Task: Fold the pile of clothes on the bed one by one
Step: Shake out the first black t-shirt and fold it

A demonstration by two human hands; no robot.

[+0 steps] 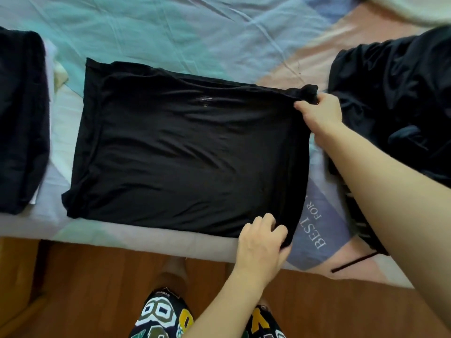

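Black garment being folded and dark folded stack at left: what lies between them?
In the head view, only bare bedsheet separates the black garment from the folded stack.

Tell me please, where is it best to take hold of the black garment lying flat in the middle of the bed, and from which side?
Probably its right edge, at the two corners. The black garment lies flat with that edge free. The right hand pinches the far corner, the left hand the near one, both coming from the right.

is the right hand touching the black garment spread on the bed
Touching. The head view shows the right hand pinching the bunched far corner of the black garment.
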